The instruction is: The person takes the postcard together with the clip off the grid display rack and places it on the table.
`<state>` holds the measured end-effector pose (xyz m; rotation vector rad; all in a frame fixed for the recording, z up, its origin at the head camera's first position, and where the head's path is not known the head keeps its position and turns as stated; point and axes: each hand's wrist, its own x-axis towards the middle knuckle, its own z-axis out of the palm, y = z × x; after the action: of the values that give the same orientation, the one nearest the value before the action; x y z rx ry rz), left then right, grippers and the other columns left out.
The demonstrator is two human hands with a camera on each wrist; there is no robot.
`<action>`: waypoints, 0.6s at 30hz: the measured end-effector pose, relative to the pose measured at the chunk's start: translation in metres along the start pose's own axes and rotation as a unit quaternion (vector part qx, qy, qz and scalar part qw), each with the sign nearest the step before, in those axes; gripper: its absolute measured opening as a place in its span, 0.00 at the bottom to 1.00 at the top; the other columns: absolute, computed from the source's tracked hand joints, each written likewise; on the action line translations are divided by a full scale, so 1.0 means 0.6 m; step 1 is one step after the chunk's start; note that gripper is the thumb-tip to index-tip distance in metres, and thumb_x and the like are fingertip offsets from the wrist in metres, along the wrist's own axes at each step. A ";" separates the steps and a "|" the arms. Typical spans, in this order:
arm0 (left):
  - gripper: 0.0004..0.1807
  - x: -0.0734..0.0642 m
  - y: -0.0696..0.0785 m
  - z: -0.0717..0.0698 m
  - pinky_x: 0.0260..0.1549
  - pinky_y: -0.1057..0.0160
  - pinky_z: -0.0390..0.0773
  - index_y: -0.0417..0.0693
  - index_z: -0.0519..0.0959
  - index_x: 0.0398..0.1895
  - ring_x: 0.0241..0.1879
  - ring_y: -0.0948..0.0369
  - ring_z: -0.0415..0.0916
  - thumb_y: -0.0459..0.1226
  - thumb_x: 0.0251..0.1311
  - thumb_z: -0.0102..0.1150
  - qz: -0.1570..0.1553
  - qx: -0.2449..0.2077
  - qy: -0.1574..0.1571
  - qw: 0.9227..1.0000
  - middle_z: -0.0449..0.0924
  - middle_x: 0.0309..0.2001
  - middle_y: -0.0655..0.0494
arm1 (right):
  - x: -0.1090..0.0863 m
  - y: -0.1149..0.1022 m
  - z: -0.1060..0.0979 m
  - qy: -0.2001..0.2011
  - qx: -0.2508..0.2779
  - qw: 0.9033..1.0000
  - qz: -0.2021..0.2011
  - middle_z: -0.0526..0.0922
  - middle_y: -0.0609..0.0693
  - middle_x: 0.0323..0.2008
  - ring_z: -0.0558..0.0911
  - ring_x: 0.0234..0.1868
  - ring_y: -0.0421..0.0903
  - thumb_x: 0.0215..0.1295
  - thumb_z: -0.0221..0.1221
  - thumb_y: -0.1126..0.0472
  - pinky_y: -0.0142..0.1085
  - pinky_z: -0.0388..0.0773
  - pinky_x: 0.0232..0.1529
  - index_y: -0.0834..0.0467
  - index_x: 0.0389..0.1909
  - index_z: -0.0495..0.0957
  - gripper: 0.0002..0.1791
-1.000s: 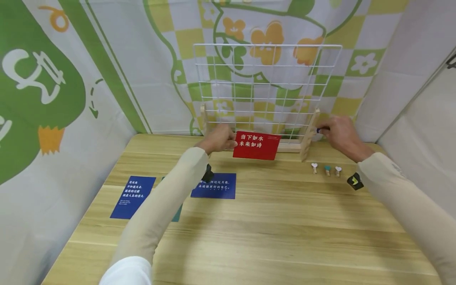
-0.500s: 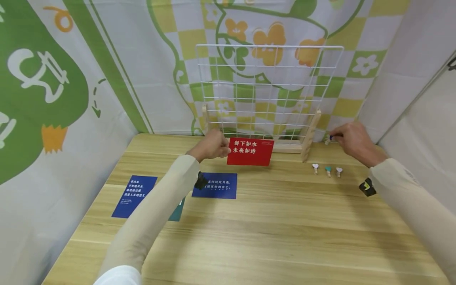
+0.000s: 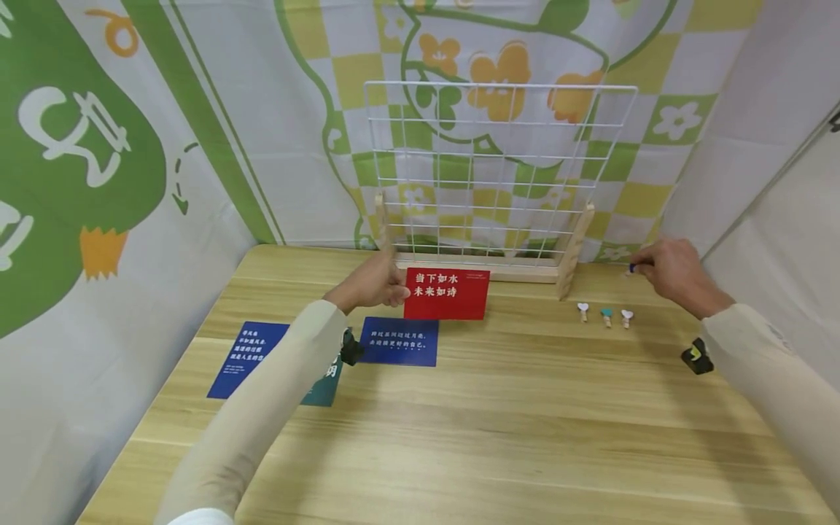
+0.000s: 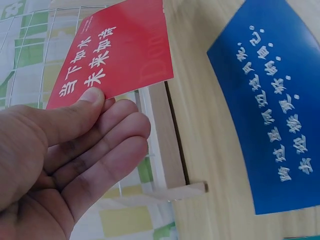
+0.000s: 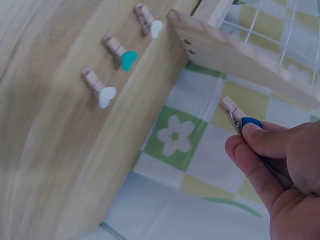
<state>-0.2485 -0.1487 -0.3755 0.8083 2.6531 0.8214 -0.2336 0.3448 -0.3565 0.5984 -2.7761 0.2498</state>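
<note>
My left hand point(image 3: 375, 281) pinches the left edge of a red card point(image 3: 446, 294) with white Chinese writing, thumb on the printed face. In the left wrist view the red card point(image 4: 117, 52) tilts up in front of the wire grid. Off to the right, my right hand point(image 3: 679, 275) pinches a small wooden clothespin point(image 5: 234, 114) with a blue piece on it between thumb and forefinger. Several heart-topped clothespins lie on the table near that hand: a white one point(image 3: 583, 312), a teal one point(image 3: 607, 316) and another white one point(image 3: 626, 319).
A white wire grid point(image 3: 499, 157) stands upright in a wooden base point(image 3: 525, 273) at the table's back. A blue card point(image 3: 400, 343) lies below the red card. Another blue card point(image 3: 246, 357) and a teal card point(image 3: 323, 390) are partly hidden by the left arm. Printed cloth hangs behind.
My left hand has drawn the red card left and toward me, away from the grid. My right hand has moved right and slightly nearer with the clothespin.
</note>
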 end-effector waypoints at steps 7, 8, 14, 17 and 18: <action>0.14 -0.025 -0.013 -0.001 0.26 0.62 0.85 0.22 0.77 0.45 0.24 0.57 0.83 0.28 0.62 0.62 -0.021 -0.042 -0.033 0.998 0.85 0.25 0.47 | -0.015 0.024 0.011 -0.022 0.004 1.000 0.006 0.87 0.62 0.27 0.84 0.31 0.63 0.53 0.68 0.71 0.58 0.75 0.39 0.67 0.31 0.86 0.05; 0.13 -0.029 -0.013 -0.001 0.27 0.62 0.85 0.24 0.78 0.44 0.24 0.58 0.84 0.29 0.62 0.62 -0.031 -0.043 -0.041 0.998 0.86 0.25 0.47 | -0.017 0.027 0.012 -0.027 0.003 1.000 0.008 0.87 0.62 0.28 0.84 0.31 0.63 0.53 0.67 0.70 0.58 0.75 0.39 0.67 0.32 0.86 0.05; 0.09 -0.049 -0.019 0.004 0.30 0.62 0.86 0.37 0.85 0.27 0.28 0.56 0.86 0.31 0.63 0.61 -0.078 -0.051 -0.071 0.993 0.87 0.28 0.47 | -0.029 0.043 0.014 -0.074 0.006 0.997 0.028 0.87 0.64 0.30 0.84 0.34 0.64 0.56 0.66 0.70 0.60 0.75 0.42 0.69 0.35 0.85 0.07; 0.08 -0.060 -0.024 0.010 0.32 0.60 0.86 0.37 0.85 0.27 0.30 0.53 0.86 0.31 0.63 0.62 -0.093 -0.065 -0.077 0.991 0.87 0.28 0.47 | -0.035 0.046 0.014 -0.102 0.028 0.993 0.056 0.87 0.65 0.33 0.84 0.36 0.65 0.59 0.64 0.70 0.59 0.77 0.41 0.70 0.38 0.84 0.08; 0.09 -0.065 -0.026 0.011 0.33 0.58 0.86 0.36 0.85 0.27 0.30 0.51 0.86 0.31 0.63 0.62 -0.095 -0.070 -0.080 0.990 0.87 0.28 0.47 | -0.036 0.047 0.015 -0.109 0.035 0.991 0.064 0.87 0.66 0.34 0.84 0.37 0.65 0.59 0.63 0.70 0.58 0.78 0.41 0.70 0.39 0.84 0.08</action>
<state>-0.2211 -0.1786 -0.3872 0.5512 2.4547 0.8427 -0.2287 0.3763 -0.3747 0.4897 -3.0327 0.3296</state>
